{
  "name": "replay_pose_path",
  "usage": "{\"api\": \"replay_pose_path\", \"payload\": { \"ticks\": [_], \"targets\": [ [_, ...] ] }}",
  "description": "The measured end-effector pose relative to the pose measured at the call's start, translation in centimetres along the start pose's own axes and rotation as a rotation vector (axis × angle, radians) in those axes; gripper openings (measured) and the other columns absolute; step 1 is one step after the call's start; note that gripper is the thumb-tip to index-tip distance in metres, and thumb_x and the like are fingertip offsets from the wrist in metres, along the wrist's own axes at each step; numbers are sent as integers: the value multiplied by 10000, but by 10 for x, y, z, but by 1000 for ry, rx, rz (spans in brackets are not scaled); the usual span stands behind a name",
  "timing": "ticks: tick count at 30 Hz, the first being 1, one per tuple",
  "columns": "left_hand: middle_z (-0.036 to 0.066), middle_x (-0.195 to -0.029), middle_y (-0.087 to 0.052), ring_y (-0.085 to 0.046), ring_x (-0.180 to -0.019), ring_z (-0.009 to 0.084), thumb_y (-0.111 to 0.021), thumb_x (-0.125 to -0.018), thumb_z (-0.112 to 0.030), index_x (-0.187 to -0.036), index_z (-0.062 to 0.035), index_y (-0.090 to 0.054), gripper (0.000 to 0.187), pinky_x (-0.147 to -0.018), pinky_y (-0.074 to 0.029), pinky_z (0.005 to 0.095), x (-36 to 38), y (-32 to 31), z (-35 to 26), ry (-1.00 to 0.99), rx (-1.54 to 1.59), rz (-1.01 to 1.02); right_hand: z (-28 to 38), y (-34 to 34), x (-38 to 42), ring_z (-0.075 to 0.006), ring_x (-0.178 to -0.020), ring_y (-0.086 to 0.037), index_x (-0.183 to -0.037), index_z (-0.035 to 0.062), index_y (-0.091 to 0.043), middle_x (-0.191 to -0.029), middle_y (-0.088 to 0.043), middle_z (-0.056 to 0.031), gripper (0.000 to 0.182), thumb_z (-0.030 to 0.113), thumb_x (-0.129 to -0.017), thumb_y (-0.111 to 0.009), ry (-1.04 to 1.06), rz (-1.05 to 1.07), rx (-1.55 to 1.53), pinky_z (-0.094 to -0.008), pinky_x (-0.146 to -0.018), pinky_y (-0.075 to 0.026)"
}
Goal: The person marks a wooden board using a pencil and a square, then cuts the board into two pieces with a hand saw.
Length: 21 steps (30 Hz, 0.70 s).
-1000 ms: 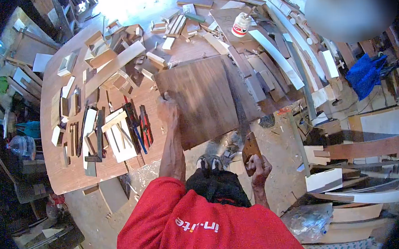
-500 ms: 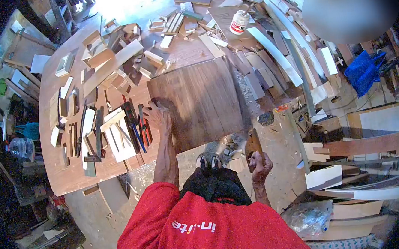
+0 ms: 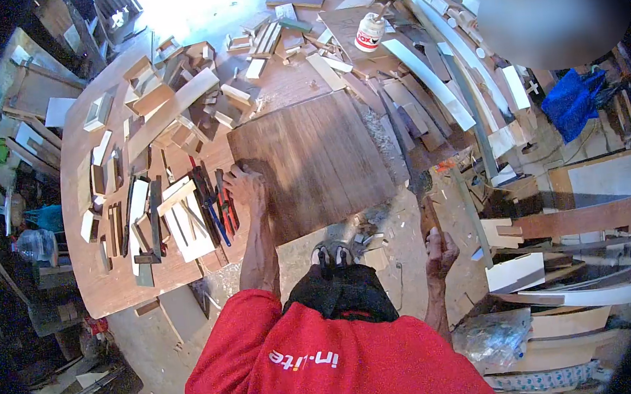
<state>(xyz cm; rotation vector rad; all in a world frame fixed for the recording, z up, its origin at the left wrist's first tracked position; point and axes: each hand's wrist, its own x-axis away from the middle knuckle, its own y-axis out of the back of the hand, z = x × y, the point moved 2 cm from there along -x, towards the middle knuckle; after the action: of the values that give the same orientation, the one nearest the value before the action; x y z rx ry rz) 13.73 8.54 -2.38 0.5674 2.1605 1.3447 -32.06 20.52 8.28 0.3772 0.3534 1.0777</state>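
Observation:
My left hand (image 3: 246, 183) rests at the left edge of a dark brown wooden panel (image 3: 313, 160), its fingers spread toward the tools beside it. The panel lies flat, reaching over the front edge of the worktable (image 3: 124, 287). Off the panel's right front corner, my right hand (image 3: 442, 250) is closed around a narrow brown tool (image 3: 429, 217), which points away from me. What kind of tool it is I cannot tell. Close to my left fingers lie red-handled pliers (image 3: 227, 203) and a blue-handled tool (image 3: 217, 222).
Wooden box frames (image 3: 143, 84) and offcuts cover the back of the table. A white and red glue tub (image 3: 369, 32) stands behind the panel. Long strips (image 3: 428, 83) lie on the right, near a blue bag (image 3: 572, 106). Stacked boards (image 3: 573, 219) fill the right side. A person is at the upper right.
My right hand has moved to the right with the brown tool, away from my body. My left hand stays at the panel's edge; its fingers have shifted slightly.

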Motion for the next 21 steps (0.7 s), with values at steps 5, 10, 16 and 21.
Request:
{"api": "replay_pose_path", "payload": {
  "ticks": [5,10,16,21],
  "targets": [
    [231,-1131,-511,-480,-1094,430,-676,-766,-224,-1095,-7,-537,419,-948,-420,509,-4,-16,17,-35,19,45,26,-2,-30,-250,-475,-431,-624,17,-502,-527,-447,-128,441,345,-895,-618,176,-27,177,-398,-486,-319],
    [208,-1043,-534,-504,-1041,408,-601,-863,-282,-1007,-19,-575,301,-847,-447,489,-8,-26,24,-21,18,-109,67,-3,-77,-310,-565,-556,-757,-35,-639,-621,-584,-200,442,385,-889,-601,282,53,447,-409,-566,-418],
    [237,-982,-574,-536,-984,403,-574,-891,-284,-994,16,-603,318,-874,-419,477,-11,-29,26,-27,261,-213,98,-1,-131,-328,-626,-617,-754,30,-627,-683,-617,-177,392,407,-860,-631,212,241,462,-419,-567,-452],
    [254,-993,-580,-541,-971,412,-568,-894,-265,-989,26,-597,308,-833,-431,496,-11,-34,27,132,314,-60,106,13,-159,-186,-591,-545,-895,-5,-708,-662,-623,-127,364,351,-867,-638,272,329,444,-353,-578,-431]
  ]
}}
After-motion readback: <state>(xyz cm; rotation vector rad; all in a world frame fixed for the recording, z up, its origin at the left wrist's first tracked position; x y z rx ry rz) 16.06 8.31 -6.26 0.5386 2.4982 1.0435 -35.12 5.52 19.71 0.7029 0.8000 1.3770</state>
